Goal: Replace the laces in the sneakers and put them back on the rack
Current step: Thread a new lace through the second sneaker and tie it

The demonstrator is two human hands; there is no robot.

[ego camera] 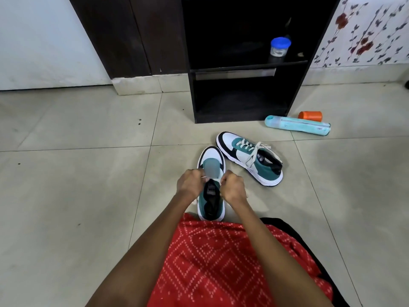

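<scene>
The near sneaker lies under both hands; the left hand and the right hand, close together, each pinch its white lace. The laced sneaker lies at two o'clock.

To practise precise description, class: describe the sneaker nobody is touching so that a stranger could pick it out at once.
Start at the black rack with open shelves. On the floor tiles just in front of it lies a white, teal and black sneaker. Unlike its twin nearer the person, it is already laced and no hand holds it.
</scene>
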